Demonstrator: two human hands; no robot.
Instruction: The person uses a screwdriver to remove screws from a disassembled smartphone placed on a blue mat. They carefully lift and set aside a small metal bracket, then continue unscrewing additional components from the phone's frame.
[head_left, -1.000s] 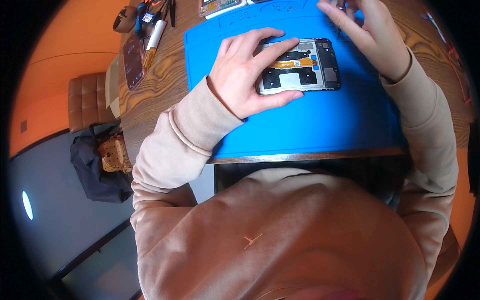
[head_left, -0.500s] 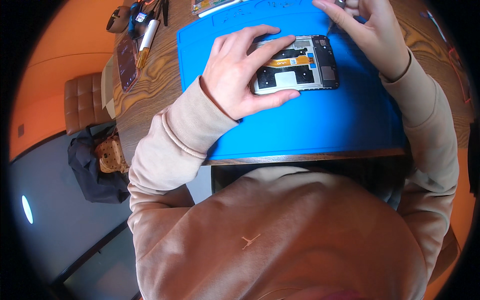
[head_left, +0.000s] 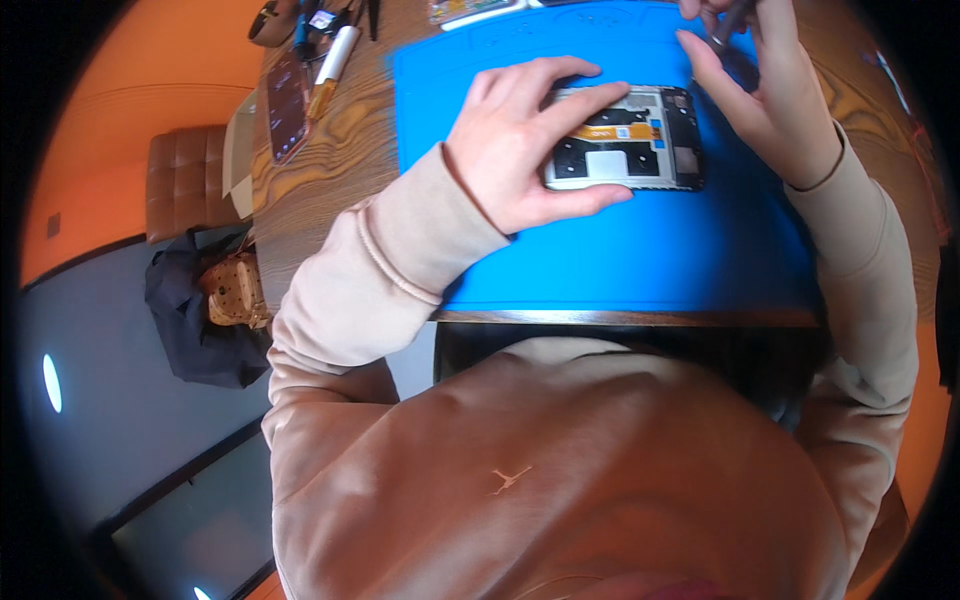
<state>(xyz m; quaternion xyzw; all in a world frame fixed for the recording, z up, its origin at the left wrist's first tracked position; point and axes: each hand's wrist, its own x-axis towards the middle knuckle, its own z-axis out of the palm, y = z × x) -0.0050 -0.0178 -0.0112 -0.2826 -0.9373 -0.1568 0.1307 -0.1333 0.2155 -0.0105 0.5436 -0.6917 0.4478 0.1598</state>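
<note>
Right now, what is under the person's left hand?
An opened phone, lying on the blue mat, with an orange ribbon cable visible. The left hand covers part of the phone's left end; that part cannot be seen.

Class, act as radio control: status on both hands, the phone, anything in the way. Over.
Left hand holds phone by its long edges. Phone open, flat on mat. Right hand grips dark tool. Left hand covers phone's left end.

Table (head_left: 345, 200): boldly grained wood. Mat (head_left: 620, 255): smooth, rubber-like, matt. Opened phone (head_left: 627, 150): silvery, metal-looking frame, black plastic-looking end. Sweatshirt (head_left: 600, 430): soft cloth. Chair (head_left: 187, 180): leather, as I see it, faintly glossy.
</note>
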